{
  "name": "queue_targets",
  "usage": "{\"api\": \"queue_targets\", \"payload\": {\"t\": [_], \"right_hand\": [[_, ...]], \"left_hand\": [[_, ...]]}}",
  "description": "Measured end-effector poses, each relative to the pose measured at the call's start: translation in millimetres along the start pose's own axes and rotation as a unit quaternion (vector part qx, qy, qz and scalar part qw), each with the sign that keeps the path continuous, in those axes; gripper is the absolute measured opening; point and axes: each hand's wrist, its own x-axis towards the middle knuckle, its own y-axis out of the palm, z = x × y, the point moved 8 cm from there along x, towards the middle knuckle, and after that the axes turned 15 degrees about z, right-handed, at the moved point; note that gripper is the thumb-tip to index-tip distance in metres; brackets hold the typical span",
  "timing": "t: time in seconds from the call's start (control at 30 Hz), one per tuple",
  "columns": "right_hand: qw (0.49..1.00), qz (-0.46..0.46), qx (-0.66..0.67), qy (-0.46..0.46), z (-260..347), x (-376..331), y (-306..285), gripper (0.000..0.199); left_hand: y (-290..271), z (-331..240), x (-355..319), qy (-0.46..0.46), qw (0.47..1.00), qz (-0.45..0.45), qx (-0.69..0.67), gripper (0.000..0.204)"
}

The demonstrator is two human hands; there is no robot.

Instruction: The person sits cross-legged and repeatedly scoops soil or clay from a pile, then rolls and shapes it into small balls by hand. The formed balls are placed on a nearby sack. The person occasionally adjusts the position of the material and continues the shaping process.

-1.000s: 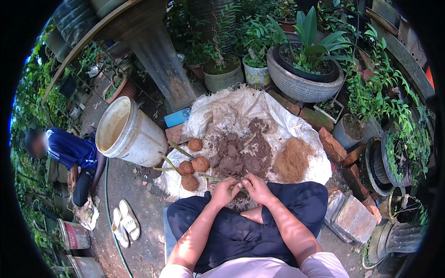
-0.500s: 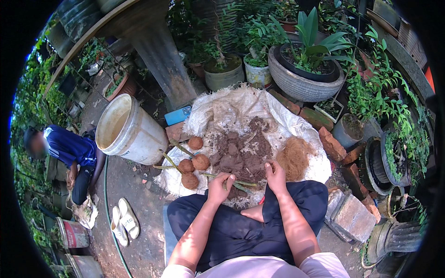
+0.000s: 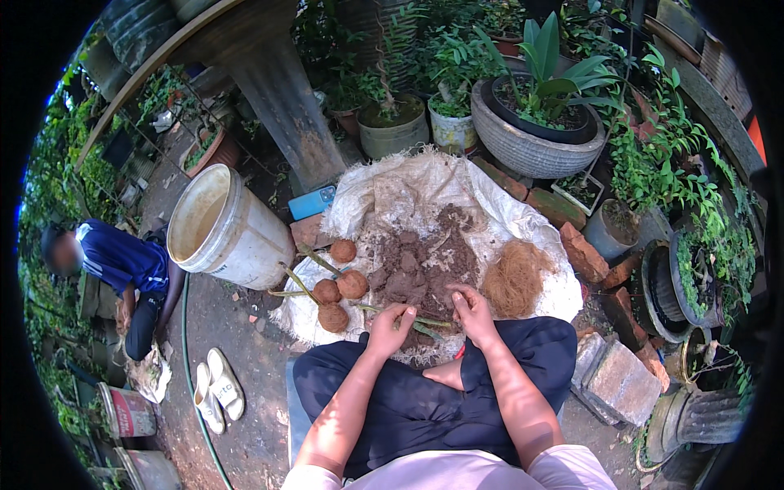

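Observation:
My left hand is closed in a pinch over the near side of a dark brown soil heap; whatever it grips is too small to make out. To its right, my right hand has thumb and forefinger pinched together, and anything between them is hidden. Green cut stems lie below and between my hands. Several round brown fibre-wrapped balls, some with stems sticking out, sit left of the soil. A tuft of brown coconut fibre lies to the right. All rest on a white woven sack.
A white bucket and a blue phone on a brick stand at the left. Slippers and a hose lie farther left, near a seated person. Potted plants line the back; bricks edge the right.
My right hand has moved a little to the left, closer to my left hand. My left hand stays in nearly the same place.

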Motion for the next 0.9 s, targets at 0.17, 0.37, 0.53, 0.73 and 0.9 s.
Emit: {"api": "queue_targets", "payload": {"t": [0.17, 0.37, 0.53, 0.73, 0.9], "right_hand": [[0.993, 0.082, -0.084, -0.035, 1.7, 1.1, 37.0, 0.028], [0.984, 0.095, -0.152, -0.005, -9.1, 3.8, 37.7, 0.027], [0.99, 0.091, -0.104, 0.011, -15.7, 8.6, 34.8, 0.025], [0.987, 0.102, -0.117, 0.033, -14.0, 9.5, 29.5, 0.027], [0.981, 0.157, -0.016, 0.115, -25.8, 5.9, 37.2, 0.03]], "left_hand": [[16.1, -8.4, 1.1, 0.016, 0.996, 0.079, 0.027, 0.032], [22.5, -12.1, 2.0, 0.045, 0.992, 0.119, 0.002, 0.029], [20.7, -20.1, 2.9, 0.083, 0.988, 0.126, -0.011, 0.027], [19.5, -22.6, 3.3, 0.081, 0.987, 0.132, -0.036, 0.019], [16.9, -23.1, 1.5, 0.062, 0.994, 0.086, 0.005, 0.026]]}}
